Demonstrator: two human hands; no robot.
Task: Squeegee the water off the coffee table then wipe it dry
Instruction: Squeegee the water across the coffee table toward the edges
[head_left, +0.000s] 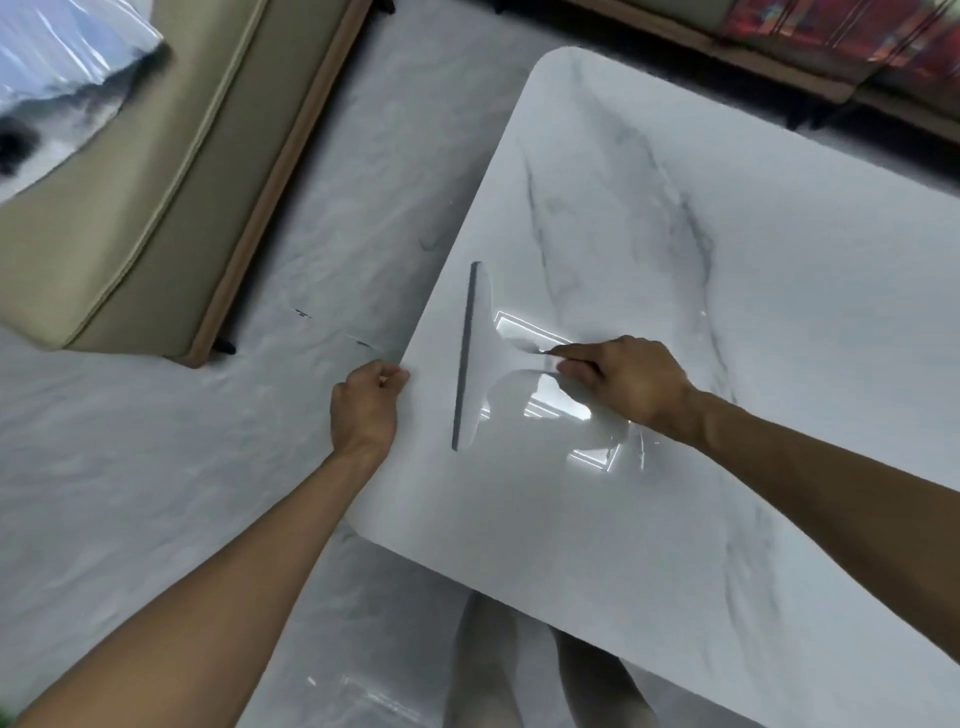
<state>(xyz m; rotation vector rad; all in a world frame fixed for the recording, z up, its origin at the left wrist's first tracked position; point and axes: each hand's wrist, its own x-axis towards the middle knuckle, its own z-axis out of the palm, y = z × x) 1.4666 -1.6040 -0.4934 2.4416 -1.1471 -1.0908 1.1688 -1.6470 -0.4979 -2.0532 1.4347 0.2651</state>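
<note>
Centre of frame: squeegee (480, 358) with blade on the coffee table (727, 260) near its left edge, handle gripped in the curled right hand (628, 382). Left hand (363, 408) curled against that edge (gripping or merely touching, cannot tell). Upper left: sofa (156, 182).

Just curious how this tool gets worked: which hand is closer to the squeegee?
Right. The right hand grips the squeegee by its handle. The left hand holds the coffee table at its edge, beside the blade but apart from it.
</note>
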